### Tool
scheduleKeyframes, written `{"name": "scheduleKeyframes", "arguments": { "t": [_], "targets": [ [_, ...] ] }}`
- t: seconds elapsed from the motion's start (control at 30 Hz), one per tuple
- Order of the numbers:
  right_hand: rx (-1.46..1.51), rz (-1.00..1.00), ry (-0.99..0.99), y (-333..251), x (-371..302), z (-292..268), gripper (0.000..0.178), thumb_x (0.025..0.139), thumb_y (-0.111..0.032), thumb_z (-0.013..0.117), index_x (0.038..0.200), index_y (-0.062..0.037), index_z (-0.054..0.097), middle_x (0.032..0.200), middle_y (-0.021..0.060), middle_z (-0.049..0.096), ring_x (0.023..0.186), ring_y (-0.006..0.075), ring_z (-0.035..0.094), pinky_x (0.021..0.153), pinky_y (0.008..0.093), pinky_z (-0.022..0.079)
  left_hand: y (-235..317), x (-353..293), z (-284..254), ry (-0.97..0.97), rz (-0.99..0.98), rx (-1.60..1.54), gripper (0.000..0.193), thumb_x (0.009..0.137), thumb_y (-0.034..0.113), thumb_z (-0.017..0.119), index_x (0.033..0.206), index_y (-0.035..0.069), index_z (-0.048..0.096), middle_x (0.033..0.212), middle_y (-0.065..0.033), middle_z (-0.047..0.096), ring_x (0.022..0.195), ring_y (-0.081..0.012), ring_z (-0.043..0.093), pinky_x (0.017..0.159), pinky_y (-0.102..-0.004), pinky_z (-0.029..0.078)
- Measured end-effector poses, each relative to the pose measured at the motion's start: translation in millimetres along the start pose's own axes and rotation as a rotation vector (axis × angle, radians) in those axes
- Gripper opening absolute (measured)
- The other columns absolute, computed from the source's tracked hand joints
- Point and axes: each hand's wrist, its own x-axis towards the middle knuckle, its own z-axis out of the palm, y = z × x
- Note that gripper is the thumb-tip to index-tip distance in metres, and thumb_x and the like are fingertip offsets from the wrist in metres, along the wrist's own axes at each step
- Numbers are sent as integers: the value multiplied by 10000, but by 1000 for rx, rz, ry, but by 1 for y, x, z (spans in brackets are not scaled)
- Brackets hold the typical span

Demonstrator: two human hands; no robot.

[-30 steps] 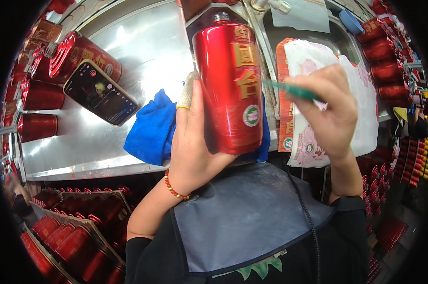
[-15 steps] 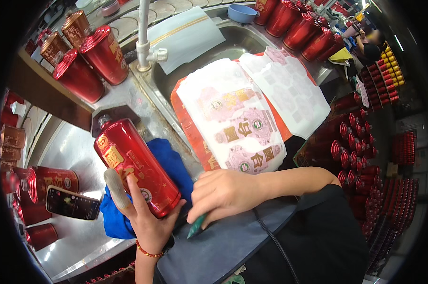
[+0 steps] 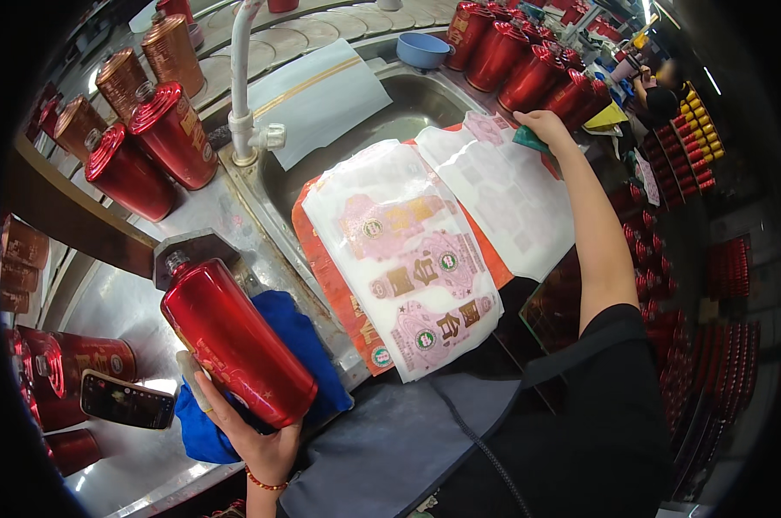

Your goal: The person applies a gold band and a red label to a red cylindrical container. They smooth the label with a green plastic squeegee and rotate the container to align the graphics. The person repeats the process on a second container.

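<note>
Steel worktop (image 3: 118,302), possible slip

The left hand (image 3: 267,445) cradles the red bottle (image 3: 239,341) over a blue cloth (image 3: 302,324); the right hand (image 3: 546,129) pinches a green tool (image 3: 531,141) by the printed sheets (image 3: 412,281). If the left hand relaxes, the bottle may roll; if the tool catches, it may tear them.

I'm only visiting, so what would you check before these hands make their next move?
1. Red bottle held: ok, the left hand cups its base end.
2. Green tool in hand: ok, in the right hand.
3. Right hand at the bottle: not ok, it is over by the far right papers.
4. Bottle resting on the blue cloth: cannot tell, contact hidden.
5. Smartphone apart from the held bottle: ok, gap visible.
</note>
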Motion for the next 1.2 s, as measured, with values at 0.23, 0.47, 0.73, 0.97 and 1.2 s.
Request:
{"name": "scheduleKeyframes", "arguments": {
  "t": [0.23, 0.47, 0.73, 0.97, 1.2],
  "targets": [
    [-109, -85, -136, -6, 33, 10, 357, 684, -281, 942, 862, -20, 775, 794, 32, 721, 686, 131, 616, 661, 296, 495, 1, -9, 0, -8, 78, 179, 1281, 669, 317, 962, 1595, -60, 161, 1583, -332, 243, 1462, -487, 275, 1185, -513, 273],
    [39, -36, -208, 2, 40, 10, 327, 724, -276, 925, 903, -45, 779, 785, 10, 706, 693, 115, 606, 664, 284, 479, 9, -3, 2, 3, 100, 203, 1223, 672, 307, 955, 1587, -44, 223, 1572, -328, 258, 1435, -507, 292, 1167, -555, 292],
    [244, 122, -220, -11, 34, 15, 262, 837, -228, 830, 1028, -52, 795, 861, 3, 731, 725, 111, 631, 710, 267, 493, 14, -7, 5, 33, 193, 225, 1186, 645, 239, 956, 1589, -4, 279, 1578, -277, 306, 1452, -461, 296, 1188, -525, 285],
    [331, -453, 32, -48, 10, 21, 194, 860, -143, 795, 972, 12, 760, 856, 28, 740, 745, 89, 633, 713, 235, 497, 22, 19, 1, 17, 270, 253, 997, 711, 242, 920, 1510, -47, 399, 1571, -312, 339, 1444, -520, 340, 1170, -544, 347],
    [100, -899, -194, -231, -204, 37, 82, 876, -40, 685, 945, 0, 702, 809, 15, 688, 669, 74, 530, 625, 239, 429, 7, 7, 0, 39, 135, -58, 1265, 712, 286, 940, 1582, -93, 104, 1603, -378, 189, 1483, -515, 280, 1169, -489, 361]
  ]
}}
